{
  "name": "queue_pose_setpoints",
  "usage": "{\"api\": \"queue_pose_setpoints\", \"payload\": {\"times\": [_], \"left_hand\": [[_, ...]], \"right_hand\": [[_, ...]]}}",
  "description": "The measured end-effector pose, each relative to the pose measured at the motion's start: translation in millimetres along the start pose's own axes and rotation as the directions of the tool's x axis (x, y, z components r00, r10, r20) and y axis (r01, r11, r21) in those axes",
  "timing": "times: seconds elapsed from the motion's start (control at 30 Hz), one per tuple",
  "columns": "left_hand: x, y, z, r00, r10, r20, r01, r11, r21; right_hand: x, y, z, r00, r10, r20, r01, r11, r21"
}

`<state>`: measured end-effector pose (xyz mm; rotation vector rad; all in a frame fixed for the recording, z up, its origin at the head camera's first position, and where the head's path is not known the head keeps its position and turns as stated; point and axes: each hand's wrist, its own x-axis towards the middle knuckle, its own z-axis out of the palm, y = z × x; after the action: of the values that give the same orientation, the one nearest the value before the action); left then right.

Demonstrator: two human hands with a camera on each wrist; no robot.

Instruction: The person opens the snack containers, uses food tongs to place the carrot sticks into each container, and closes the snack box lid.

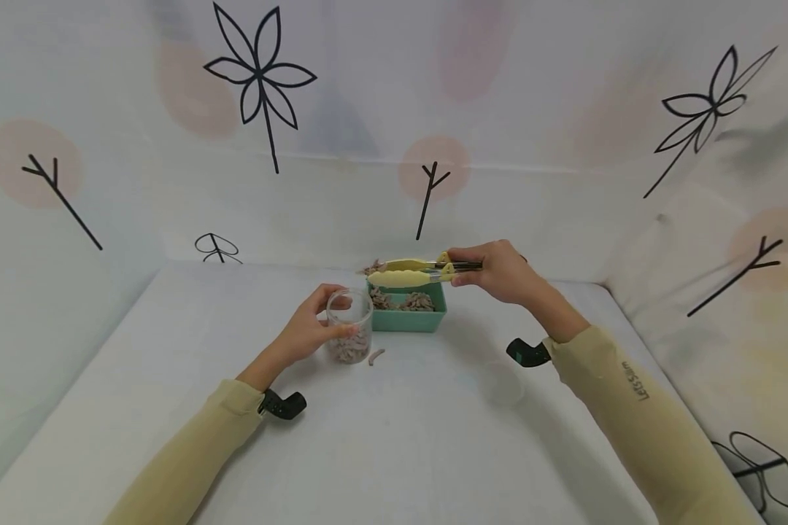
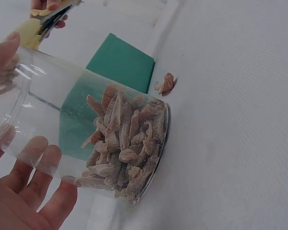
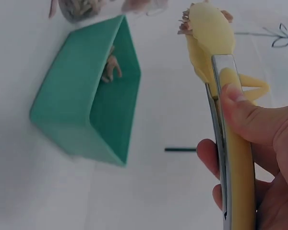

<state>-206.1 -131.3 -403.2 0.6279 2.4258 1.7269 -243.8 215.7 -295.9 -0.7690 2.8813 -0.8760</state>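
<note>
Our left hand [image 1: 305, 326] held the jar [image 1: 354, 343] beside the box [image 1: 408, 321]. Our right hand [image 1: 502, 271] gripped the tongs [image 1: 399, 279], which pinched some bits [image 1: 372, 268] up near the box. If we squeezed too softly, we thought bits could fall on the table [image 1: 400, 430], where one lay.

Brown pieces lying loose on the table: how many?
1: a single piece, beside the jar, in front of the green container. Others may be hidden behind the container.
</note>
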Motion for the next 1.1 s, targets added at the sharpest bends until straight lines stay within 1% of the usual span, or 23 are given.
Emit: {"api": "queue_pose_setpoints", "payload": {"times": [0.1,0.2,0.3,0.5,0.73,0.87,0.93,1.0,1.1], "left_hand": [[5.1,-14.0,0.2,1.0,-0.002,-0.005,0.002,1.0,-0.004],[6.5,-18.4,0.9,1.0,-0.004,-0.012,0.004,1.0,-0.012],[6.8,-20.1,1.4,1.0,-0.008,-0.018,0.008,1.0,-0.01],[5.8,-19.4,1.5,1.0,-0.005,-0.023,0.005,1.0,0.017],[5.1,-18.4,0.8,1.0,-0.006,-0.022,0.006,1.0,0.006],[5.1,-16.2,0.5,1.0,-0.009,-0.017,0.009,1.0,-0.009],[1.7,-5.3,0.5,1.0,-0.015,-0.012,0.015,1.0,-0.009],[2.3,-4.9,0.5,1.0,-0.025,-0.011,0.025,1.0,0.005],[2.6,-4.4,0.9,0.999,-0.032,-0.012,0.032,0.999,0.012]], "right_hand": [[2.1,-11,5,0.999,-0.033,0.022,0.032,0.999,0.037],[4.6,-17,12,0.997,-0.066,0.035,0.064,0.996,0.058],[6.6,-21,19,0.996,-0.073,0.051,0.07,0.995,0.071],[7.5,-21,28,0.995,-0.064,0.072,0.062,0.997,0.035],[7.3,-24,24,0.994,-0.084,0.07,0.086,0.996,-0.023],[5.4,-30,22,0.995,-0.059,0.075,0.064,0.996,-0.069],[4.0,-33,21,0.996,-0.046,0.075,0.053,0.995,-0.089],[2.7,-36,20,0.996,-0.036,0.076,0.044,0.994,-0.104],[1.7,-39,19,0.997,-0.041,0.072,0.05,0.99,-0.132]]}}
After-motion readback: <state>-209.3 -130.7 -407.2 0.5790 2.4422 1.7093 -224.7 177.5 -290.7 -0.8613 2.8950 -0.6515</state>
